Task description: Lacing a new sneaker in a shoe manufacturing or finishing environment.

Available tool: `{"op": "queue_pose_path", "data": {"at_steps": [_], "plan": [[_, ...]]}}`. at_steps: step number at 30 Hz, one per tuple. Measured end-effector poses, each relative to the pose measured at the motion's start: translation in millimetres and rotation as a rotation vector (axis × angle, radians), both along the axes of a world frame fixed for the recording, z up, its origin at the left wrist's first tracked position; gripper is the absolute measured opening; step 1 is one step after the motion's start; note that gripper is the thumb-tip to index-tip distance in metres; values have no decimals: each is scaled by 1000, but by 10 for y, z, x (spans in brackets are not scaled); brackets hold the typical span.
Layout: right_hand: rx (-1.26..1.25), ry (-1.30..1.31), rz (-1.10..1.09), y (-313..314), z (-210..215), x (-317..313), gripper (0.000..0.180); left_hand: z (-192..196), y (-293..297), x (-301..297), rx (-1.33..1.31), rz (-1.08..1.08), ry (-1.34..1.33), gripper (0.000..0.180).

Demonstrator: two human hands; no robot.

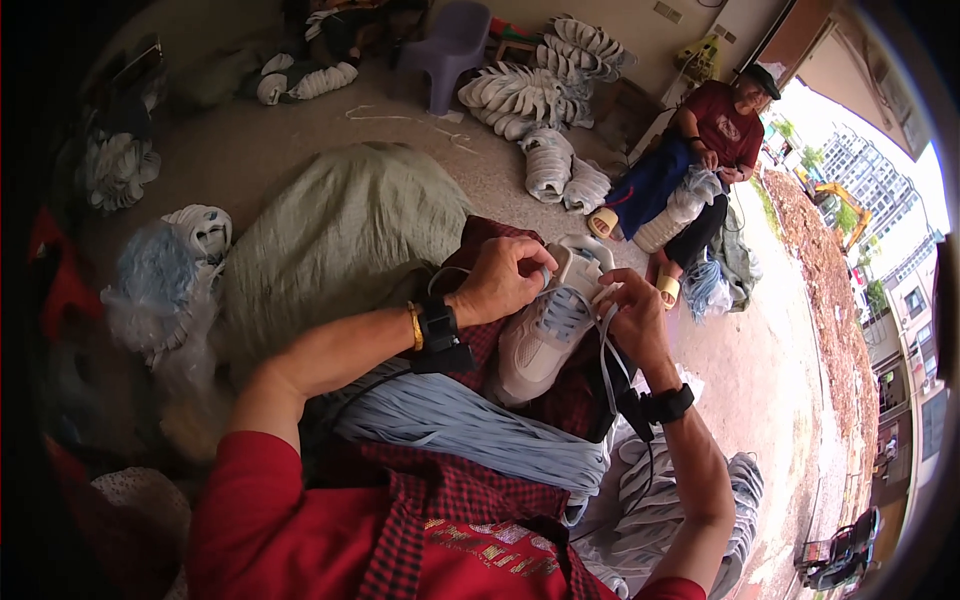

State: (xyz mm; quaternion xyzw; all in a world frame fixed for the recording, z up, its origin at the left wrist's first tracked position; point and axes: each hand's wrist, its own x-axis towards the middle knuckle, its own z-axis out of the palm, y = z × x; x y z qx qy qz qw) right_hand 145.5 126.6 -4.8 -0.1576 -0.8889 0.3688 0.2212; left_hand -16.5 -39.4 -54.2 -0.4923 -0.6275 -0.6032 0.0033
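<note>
A white and pale-blue sneaker (541, 341) lies on my lap, its toe pointing toward me and its collar away. Light-blue lacing crosses its tongue. At the left of the upper eyelets, my left hand (505, 280) pinches the shoelace with thumb and forefinger. On the other side, my right hand (636, 312) closes its fingers on the lace near the collar, and a loose pale shoelace end (606, 350) hangs below it. Across my lap, under the shoe, rests a thick bundle of light-blue shoelaces (470, 420).
A large grey-green sack (340, 235) bulges at my left, beside bagged shoes (165, 270). Stacked white shoes (640, 500) lie by my right arm, with more shoe rows (525, 95) at the back near a purple chair (445, 50). Another person (715, 135) sits at right handling shoes.
</note>
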Motion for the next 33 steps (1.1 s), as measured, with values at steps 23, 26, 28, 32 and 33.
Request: {"op": "queue_pose_path", "data": {"at_steps": [23,26,28,32,33], "plan": [[896,-382,568,289,548,-194,19,1104,685,-207,-1199,-522,868,26],[1092,-358,735,628,356,-389,22,1011,849,-162,-1129,-382,802,23],[890,-461,523,399,326,-439,24,856,789,-270,-1061,-373,762,23],[618,-371,230,350,102,-346,30,863,738,-195,-981,-341,658,20],[684,-197,184,400,-56,-344,29,822,750,-215,-909,-330,730,18]]}}
